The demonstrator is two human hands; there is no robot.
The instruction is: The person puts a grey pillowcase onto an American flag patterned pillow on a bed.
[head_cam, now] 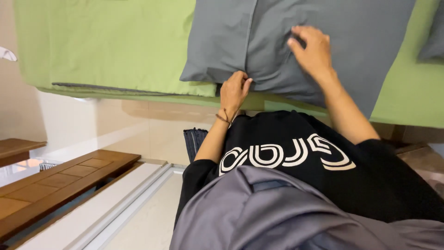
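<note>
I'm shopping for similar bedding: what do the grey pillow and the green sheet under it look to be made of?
The grey pillow looks like matte woven cotton or a cotton blend: soft creases, no shine, a stitched seam. The green sheet seems a similar matte woven cloth, lying smooth. The exact fibre cannot be told from the look.

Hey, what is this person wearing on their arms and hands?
Both forearms are bare below short black sleeves of a black T-shirt with white lettering on the chest. The left hand has a thin brown cord bracelet at the wrist. The right hand wears nothing: no ring, watch or glove shows.
</note>
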